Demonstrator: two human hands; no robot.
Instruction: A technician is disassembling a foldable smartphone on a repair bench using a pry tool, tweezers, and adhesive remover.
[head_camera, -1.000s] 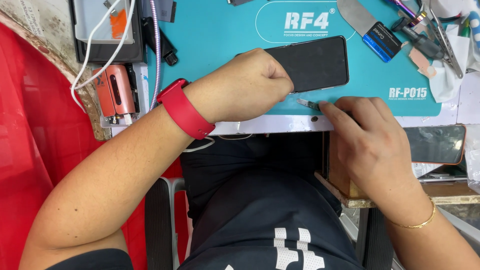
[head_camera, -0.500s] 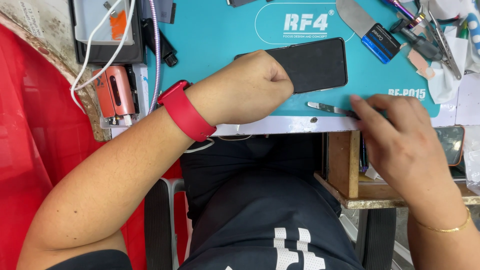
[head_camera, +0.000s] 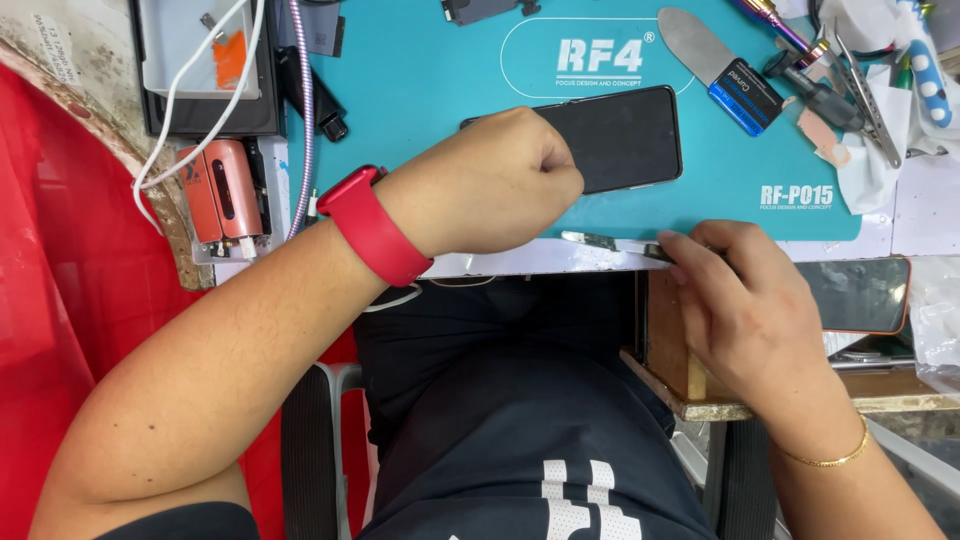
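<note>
- Holding the phone (head_camera: 625, 135) flat on the teal mat (head_camera: 420, 90), the left hand (head_camera: 490, 180) is curled into a fist over the phone's left end, pinning it screen-down or screen-dark near the mat's front edge.
- The right hand (head_camera: 745, 305) pinches a thin metal tool (head_camera: 605, 241) between closed fingertips; its tip lies along the mat's front edge, just below the phone and apart from it.
- Keep the phone pressed level and the tool low and shallow, so the tip does not gouge; this is a judgement.
- Hidden: the phone's left end under the fist, and the tool's handle inside the fingers.
- Which face of the phone is up cannot be told.
- A second phone (head_camera: 860, 293) lies partly behind the right hand.
</note>
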